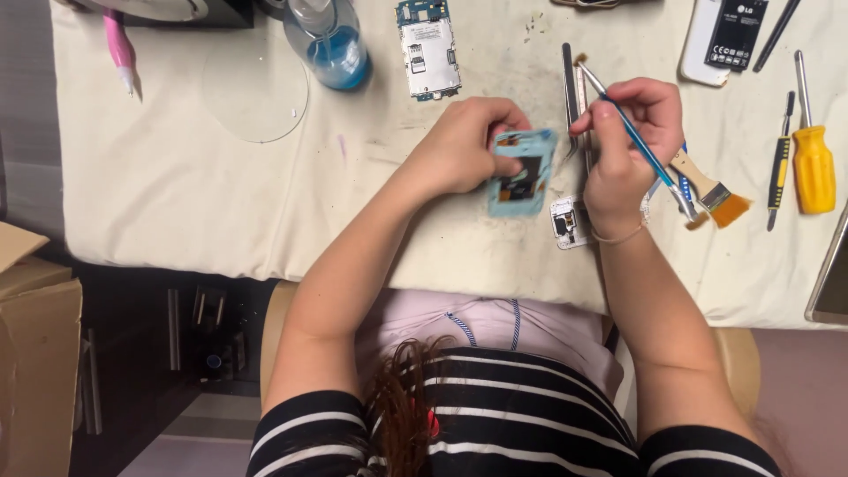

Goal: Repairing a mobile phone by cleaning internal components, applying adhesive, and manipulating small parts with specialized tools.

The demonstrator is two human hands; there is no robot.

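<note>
My left hand (459, 146) grips a light blue phone frame (523, 177) by its left edge and holds it tilted above the white cloth-covered table (177, 177). Dark inner parts show inside the frame. My right hand (627, 141) is closed around a thin blue-handled brush (616, 110). The brush runs diagonally, with its bristle tip pointing up and left, just right of the frame. A small white phone part (565, 221) lies on the cloth below the two hands.
A circuit board (428, 49) and a bottle of blue liquid (336, 44) lie at the back. Tweezers (570, 88), a flat orange-bristled brush (715, 194), a yellow screwdriver (813, 159) and a white phone back (729, 35) sit right. A cardboard box (35, 353) stands on the floor, left.
</note>
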